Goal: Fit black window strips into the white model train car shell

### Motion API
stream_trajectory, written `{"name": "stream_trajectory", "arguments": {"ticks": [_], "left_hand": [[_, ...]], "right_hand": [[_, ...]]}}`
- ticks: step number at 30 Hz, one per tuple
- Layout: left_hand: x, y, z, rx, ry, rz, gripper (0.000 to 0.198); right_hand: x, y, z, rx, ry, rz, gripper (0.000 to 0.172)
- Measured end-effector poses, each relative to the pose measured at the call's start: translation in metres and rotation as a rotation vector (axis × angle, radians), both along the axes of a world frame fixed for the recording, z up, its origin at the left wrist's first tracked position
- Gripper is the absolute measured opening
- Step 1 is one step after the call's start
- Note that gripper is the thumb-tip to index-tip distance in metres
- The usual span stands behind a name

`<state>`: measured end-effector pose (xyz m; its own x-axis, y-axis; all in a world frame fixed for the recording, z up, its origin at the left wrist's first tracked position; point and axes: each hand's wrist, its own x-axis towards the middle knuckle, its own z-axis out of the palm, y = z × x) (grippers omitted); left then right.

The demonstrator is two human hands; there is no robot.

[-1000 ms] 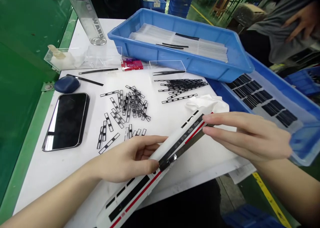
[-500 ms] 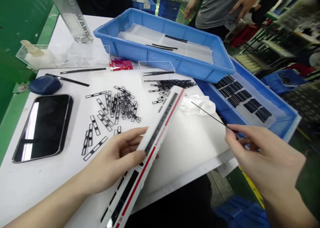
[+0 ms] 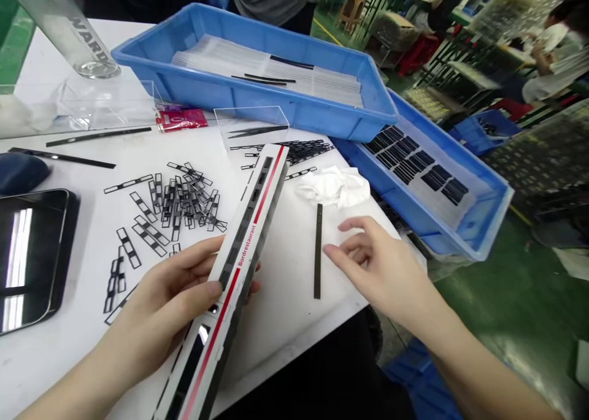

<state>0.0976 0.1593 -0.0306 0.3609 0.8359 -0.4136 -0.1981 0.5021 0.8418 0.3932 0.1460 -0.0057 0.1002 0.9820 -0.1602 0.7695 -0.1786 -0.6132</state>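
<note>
A white model train car body (image 3: 237, 267) with a red stripe and "Bordrestaurant" lettering is tilted over the table. My left hand (image 3: 179, 297) is closed around its middle, thumb on the window side. My right hand (image 3: 368, 263) holds nothing, thumb and fingers apart, just right of a thin dark strip (image 3: 318, 251) lying on the white tabletop. Crumpled white tissue (image 3: 334, 186) sits behind that strip. To the left of the car body, small black-framed window pieces (image 3: 184, 199) lie in a loose pile.
A blue crate (image 3: 257, 107) with pale sheets stands at the back; a second blue crate (image 3: 460, 236) holds rows of dark strips. Tweezers (image 3: 257, 130) lie by a clear box. A phone-like black device (image 3: 34, 254) and a clear bottle (image 3: 92, 46) are at left.
My right hand has let go of the thin dark strip, which now lies on the table, and has moved left. The view has shifted rightward. My left hand keeps its hold.
</note>
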Motion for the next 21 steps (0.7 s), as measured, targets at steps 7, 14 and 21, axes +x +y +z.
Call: {"name": "stream_trajectory", "arguments": {"ticks": [7,14,21], "left_hand": [[0.009,-0.007,0.013,0.012,0.098,0.077,0.046],[0.01,-0.008,0.005,0.177,0.032,0.045,0.056],[0.008,-0.008,-0.001,0.175,-0.103,0.023,0.06]], "right_hand": [[-0.035,0.02,0.0,-0.116,-0.025,-0.096,0.051],[-0.008,-0.006,-0.007,-0.119,0.649,-0.105,0.031],[-0.056,0.023,0.012,0.357,0.94,0.086,0.019]]}}
